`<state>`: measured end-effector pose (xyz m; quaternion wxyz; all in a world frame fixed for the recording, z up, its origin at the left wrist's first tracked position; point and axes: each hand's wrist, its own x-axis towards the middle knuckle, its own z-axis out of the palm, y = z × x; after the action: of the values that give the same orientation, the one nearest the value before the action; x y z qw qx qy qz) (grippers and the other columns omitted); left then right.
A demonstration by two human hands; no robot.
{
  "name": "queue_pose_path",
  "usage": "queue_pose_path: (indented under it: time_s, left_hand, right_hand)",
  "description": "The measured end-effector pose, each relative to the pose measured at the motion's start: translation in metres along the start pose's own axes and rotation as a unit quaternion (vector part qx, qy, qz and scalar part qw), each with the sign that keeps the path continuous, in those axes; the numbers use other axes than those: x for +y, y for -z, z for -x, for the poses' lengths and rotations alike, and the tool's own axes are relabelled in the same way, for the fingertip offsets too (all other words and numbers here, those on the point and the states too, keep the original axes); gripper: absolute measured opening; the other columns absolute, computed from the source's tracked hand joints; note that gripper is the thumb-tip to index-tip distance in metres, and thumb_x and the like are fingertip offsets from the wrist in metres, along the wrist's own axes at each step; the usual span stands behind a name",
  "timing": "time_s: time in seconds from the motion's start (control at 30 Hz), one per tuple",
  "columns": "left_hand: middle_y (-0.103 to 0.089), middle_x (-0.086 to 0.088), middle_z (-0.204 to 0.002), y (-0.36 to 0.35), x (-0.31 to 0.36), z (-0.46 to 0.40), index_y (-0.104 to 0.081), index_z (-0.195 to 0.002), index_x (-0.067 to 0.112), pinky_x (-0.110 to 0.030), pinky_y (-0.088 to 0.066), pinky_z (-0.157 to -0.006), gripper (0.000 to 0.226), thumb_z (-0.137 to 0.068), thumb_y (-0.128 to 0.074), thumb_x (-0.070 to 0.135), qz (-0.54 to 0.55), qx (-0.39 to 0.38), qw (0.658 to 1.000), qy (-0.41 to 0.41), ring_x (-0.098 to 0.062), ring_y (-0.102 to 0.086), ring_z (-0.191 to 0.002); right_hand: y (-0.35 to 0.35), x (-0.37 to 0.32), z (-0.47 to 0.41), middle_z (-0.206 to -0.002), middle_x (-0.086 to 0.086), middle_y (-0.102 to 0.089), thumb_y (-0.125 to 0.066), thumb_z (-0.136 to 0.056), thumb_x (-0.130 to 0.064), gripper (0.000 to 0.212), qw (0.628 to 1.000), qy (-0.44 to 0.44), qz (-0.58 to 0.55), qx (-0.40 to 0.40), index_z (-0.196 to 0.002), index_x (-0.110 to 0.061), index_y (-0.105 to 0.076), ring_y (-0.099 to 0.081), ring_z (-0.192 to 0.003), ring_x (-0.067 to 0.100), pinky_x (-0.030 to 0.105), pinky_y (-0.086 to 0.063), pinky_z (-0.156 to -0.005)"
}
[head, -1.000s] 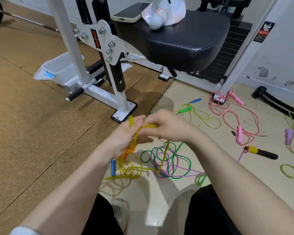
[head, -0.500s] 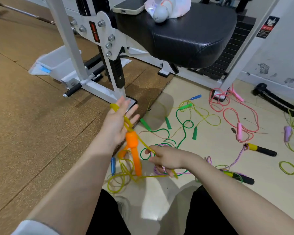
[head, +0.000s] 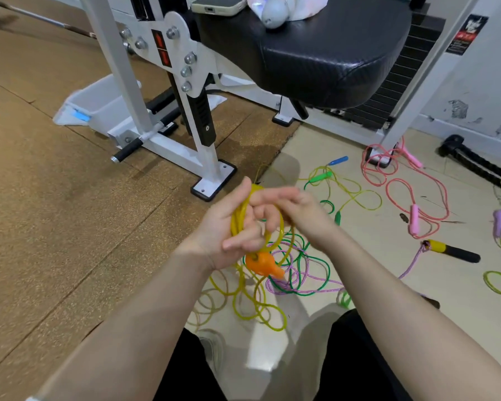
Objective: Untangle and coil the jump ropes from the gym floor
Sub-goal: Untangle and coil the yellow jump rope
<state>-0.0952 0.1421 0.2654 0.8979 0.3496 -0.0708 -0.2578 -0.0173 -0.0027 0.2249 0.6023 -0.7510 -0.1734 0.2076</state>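
At frame centre, the left hand (head: 219, 230) is gripping fresh loops of translucent yellow plastic jump rope (head: 237, 218). The right hand (head: 294, 211), back from its lower reach, is pinching another turn on. Coiling is advancing; slack is remaining below.

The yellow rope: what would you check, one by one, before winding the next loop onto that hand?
1. Loops already wound sit on the left hand: ok, several turns of the yellow rope cross its palm.
2. Right hand has the strand: ok, its fingers pinch it.
3. Orange handle is secured: cannot tell, it hangs under the left hand.
4. Slack on the floor runs free: not ok, it lies in overlapping loops.
5. Clear of the green rope: cannot tell, the two overlap.
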Motion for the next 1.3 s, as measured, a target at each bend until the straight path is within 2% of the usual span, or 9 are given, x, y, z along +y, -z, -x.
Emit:
queue_pose_path:
  time_s: [0.13, 0.3, 0.47, 0.67, 0.8, 0.97, 1.1, 1.23, 1.3]
  left_hand:
    - [-0.066, -0.002, -0.075, 0.001, 0.012, -0.003, -0.059, -0.107, 0.008, -0.012, -0.045, -0.045, 0.03, -0.095, -0.045, 0.031, -0.027, 0.312, 0.946, -0.085, -0.001, -0.038, -0.031]
    - [-0.064, -0.003, -0.09, 0.024, 0.011, -0.005, -0.051, -0.117, 0.007, -0.016, -0.052, -0.056, 0.021, -0.098, -0.047, 0.017, -0.146, 0.49, 0.852, -0.117, -0.004, -0.064, -0.053]
    - [-0.068, 0.001, -0.075, 0.018, 0.003, -0.005, -0.054, -0.116, 0.001, -0.022, -0.043, -0.044, 0.033, -0.099, -0.042, 0.028, -0.35, 0.408, 0.843, -0.025, -0.008, -0.06, -0.044]
    - [-0.042, 0.003, -0.033, -0.003, -0.009, 0.008, -0.06, -0.078, -0.001, -0.018, -0.032, -0.038, 0.085, -0.076, -0.024, 0.076, -0.281, 0.045, 0.937, 0.202, -0.005, -0.023, -0.024]
    - [-0.052, 0.008, -0.044, 0.005, -0.002, 0.012, -0.071, -0.086, 0.006, -0.015, -0.043, -0.048, 0.045, -0.08, -0.063, 0.049, -0.085, -0.069, 0.992, 0.063, -0.002, -0.025, -0.027]
    - [-0.067, 0.0, -0.073, 0.007, 0.011, 0.003, -0.062, -0.118, 0.009, -0.016, -0.052, -0.06, 0.04, -0.08, -0.058, 0.019, 0.044, 0.157, 0.975, -0.148, -0.002, -0.055, -0.043]
    - [-0.067, -0.005, -0.093, 0.015, 0.0, -0.008, -0.044, -0.135, 0.011, -0.016, -0.05, -0.053, 0.037, -0.098, -0.043, 0.015, -0.127, 0.351, 0.925, -0.062, -0.006, -0.064, -0.054]
    - [-0.065, -0.011, -0.079, 0.022, -0.015, -0.01, -0.059, -0.113, 0.008, -0.027, -0.051, -0.064, 0.022, -0.099, -0.044, 0.015, -0.352, 0.344, 0.87, 0.005, -0.013, -0.062, -0.054]
    - [-0.061, -0.011, -0.056, 0.016, -0.015, -0.007, -0.066, -0.071, 0.004, -0.033, -0.046, -0.062, 0.044, -0.098, -0.044, 0.032, -0.389, 0.304, 0.868, 0.062, -0.018, -0.052, -0.041]
  right_hand:
    - [-0.019, 0.022, 0.028, -0.043, 0.004, -0.046, -0.036, -0.102, -0.023, 0.036, 0.971, -0.115, 0.043, -0.204, -0.072, -0.022, -0.056, -0.044, -0.034, 0.013, 0.024, -0.039, -0.043]
    - [-0.019, -0.015, 0.045, -0.051, 0.002, -0.054, -0.04, -0.101, -0.02, 0.027, 0.9, -0.154, 0.147, -0.381, -0.126, -0.029, -0.045, -0.047, -0.035, 0.015, 0.023, -0.044, -0.044]
    - [0.003, -0.05, 0.035, -0.053, -0.005, -0.051, -0.064, -0.088, -0.016, 0.013, 0.946, 0.006, 0.2, -0.254, -0.096, -0.006, -0.067, -0.046, -0.042, 0.005, 0.02, -0.042, -0.045]
    - [0.009, -0.035, 0.023, -0.054, -0.013, -0.054, -0.071, -0.079, -0.007, 0.023, 0.988, 0.091, 0.081, -0.099, -0.065, -0.021, -0.06, -0.043, -0.055, -0.001, 0.013, -0.035, -0.053]
    - [0.003, 0.003, 0.018, -0.054, -0.012, -0.042, -0.059, -0.089, -0.018, 0.026, 0.999, 0.036, 0.017, -0.001, -0.065, -0.011, -0.052, -0.037, -0.049, -0.003, 0.016, -0.032, -0.054]
    - [-0.01, 0.042, 0.037, -0.06, -0.001, -0.044, -0.055, -0.094, -0.023, 0.028, 0.975, -0.096, 0.128, -0.154, -0.068, -0.013, -0.049, -0.045, -0.055, 0.01, 0.035, -0.041, -0.065]
    - [-0.023, 0.013, 0.048, -0.062, 0.012, -0.062, -0.058, -0.092, -0.028, 0.021, 0.872, 0.028, 0.377, -0.31, -0.08, -0.012, -0.065, -0.043, -0.054, 0.008, 0.03, -0.042, -0.062]
    - [-0.022, -0.034, 0.044, -0.056, 0.004, -0.057, -0.067, -0.076, -0.026, 0.011, 0.793, 0.305, 0.502, -0.16, -0.069, -0.018, -0.067, -0.035, -0.056, 0.009, 0.018, -0.019, -0.038]
    - [-0.01, -0.045, 0.036, -0.057, 0.003, -0.059, -0.061, -0.078, -0.028, 0.013, 0.806, 0.328, 0.485, -0.088, -0.071, -0.02, -0.068, -0.055, -0.059, 0.019, 0.018, -0.04, -0.047]
